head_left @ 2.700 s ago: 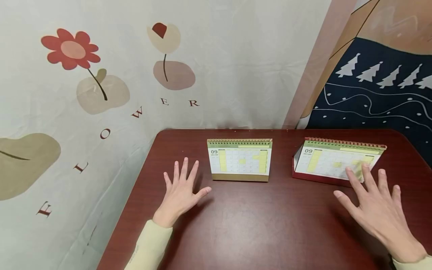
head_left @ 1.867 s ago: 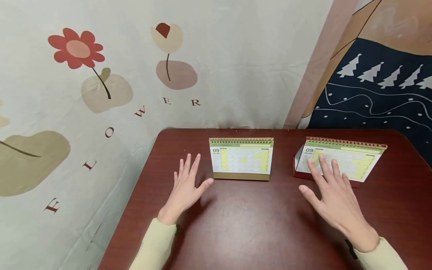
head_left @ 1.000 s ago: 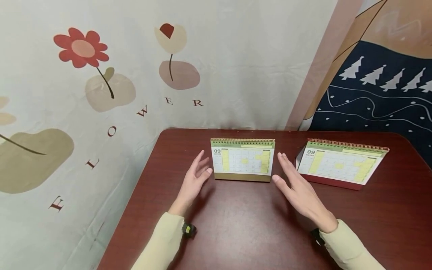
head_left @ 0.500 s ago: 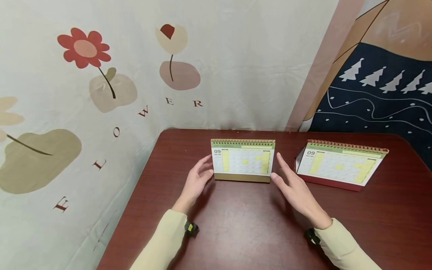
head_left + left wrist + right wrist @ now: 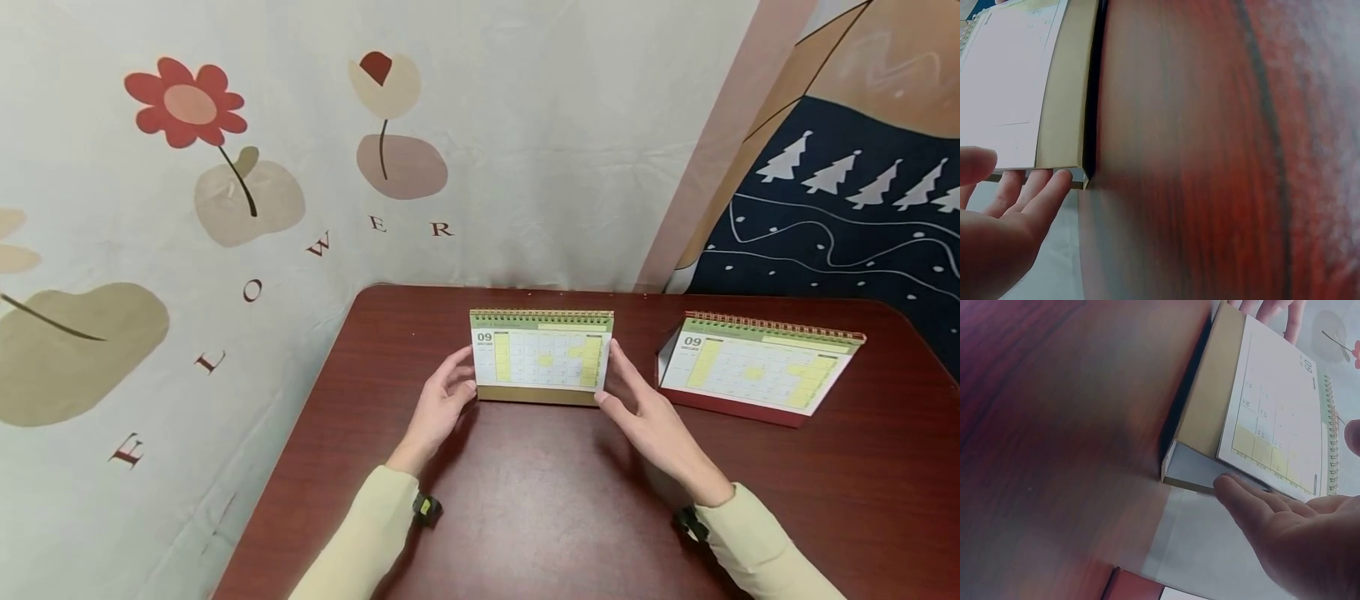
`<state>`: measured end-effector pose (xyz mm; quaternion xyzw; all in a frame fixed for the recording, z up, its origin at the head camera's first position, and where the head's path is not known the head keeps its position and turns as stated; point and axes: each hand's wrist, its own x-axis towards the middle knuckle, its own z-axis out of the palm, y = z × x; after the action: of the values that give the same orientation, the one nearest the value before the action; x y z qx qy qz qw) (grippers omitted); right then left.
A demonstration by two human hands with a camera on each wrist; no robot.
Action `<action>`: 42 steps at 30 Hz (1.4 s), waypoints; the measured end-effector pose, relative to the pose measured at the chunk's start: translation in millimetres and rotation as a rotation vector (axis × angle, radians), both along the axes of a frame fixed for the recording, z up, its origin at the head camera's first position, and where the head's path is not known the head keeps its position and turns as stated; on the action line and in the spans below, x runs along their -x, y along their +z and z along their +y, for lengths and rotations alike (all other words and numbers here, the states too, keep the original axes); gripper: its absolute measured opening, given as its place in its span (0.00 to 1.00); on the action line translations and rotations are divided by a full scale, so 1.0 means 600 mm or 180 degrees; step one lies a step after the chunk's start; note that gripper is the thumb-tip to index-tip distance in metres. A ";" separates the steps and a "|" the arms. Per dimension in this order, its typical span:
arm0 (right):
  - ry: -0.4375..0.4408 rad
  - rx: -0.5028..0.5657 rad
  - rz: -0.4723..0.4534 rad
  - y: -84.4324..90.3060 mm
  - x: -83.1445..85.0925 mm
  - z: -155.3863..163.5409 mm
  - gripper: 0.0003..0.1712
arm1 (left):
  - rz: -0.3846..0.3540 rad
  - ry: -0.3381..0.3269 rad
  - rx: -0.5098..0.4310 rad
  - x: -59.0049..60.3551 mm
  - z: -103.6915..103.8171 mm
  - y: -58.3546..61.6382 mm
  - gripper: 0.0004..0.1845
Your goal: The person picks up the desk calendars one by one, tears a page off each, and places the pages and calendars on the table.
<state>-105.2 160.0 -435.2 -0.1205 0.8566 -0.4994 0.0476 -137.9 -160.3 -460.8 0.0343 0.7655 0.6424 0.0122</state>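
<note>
A spiral-bound desk calendar (image 5: 545, 358) with a tan base stands upright near the back of the table, its page marked 09. From the left side my left hand (image 5: 437, 412) holds its edge, thumb at the front and fingertips (image 5: 1060, 181) at the open side of the stand. On the opposite edge my right hand (image 5: 660, 429) holds it, with the thumb over the lower front corner and the fingers reaching along the side. In the right wrist view the open end of the tan base (image 5: 1194, 469) shows beside my fingers (image 5: 1241, 500).
A second desk calendar (image 5: 757, 371), on a red base, stands angled to the right of my right hand. The dark red wooden table (image 5: 540, 500) ends at the back against a flower-printed wall hanging (image 5: 555, 167). A dark blue tree-patterned cloth (image 5: 832, 217) hangs at the right.
My right hand has come left from in front of the red-based calendar to the tan-based one's right edge. My left hand has closed in on its left edge. Both calendars stay in place.
</note>
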 end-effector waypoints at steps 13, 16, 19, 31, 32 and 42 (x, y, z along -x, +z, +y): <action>-0.0045 0.0071 -0.0006 0.008 0.012 0.005 0.44 | 0.0148 -0.0164 0.0229 0.000 0.007 0.008 0.40; -0.0055 0.0060 -0.0007 0.011 0.014 0.008 0.44 | 0.0172 -0.0184 0.0236 0.001 0.009 0.009 0.43; -0.0054 0.0044 -0.0003 0.014 0.015 0.012 0.44 | 0.0204 -0.0182 0.0236 0.002 0.012 0.008 0.44; -0.0079 -0.0019 0.0020 0.017 0.021 0.023 0.43 | 0.0423 -0.0116 0.0462 -0.001 0.019 0.009 0.45; -0.0081 -0.0027 0.0019 0.019 0.021 0.024 0.43 | 0.0415 -0.0133 0.0440 -0.002 0.018 0.010 0.45; -0.0058 -0.0070 -0.0008 0.043 0.032 0.035 0.42 | 0.0177 -0.0448 -0.0119 -0.007 0.019 0.029 0.44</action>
<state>-124.2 180.8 -409.6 -0.1116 0.8631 -0.4904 0.0455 -134.0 -148.9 -443.2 0.1060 0.7491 0.6529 0.0354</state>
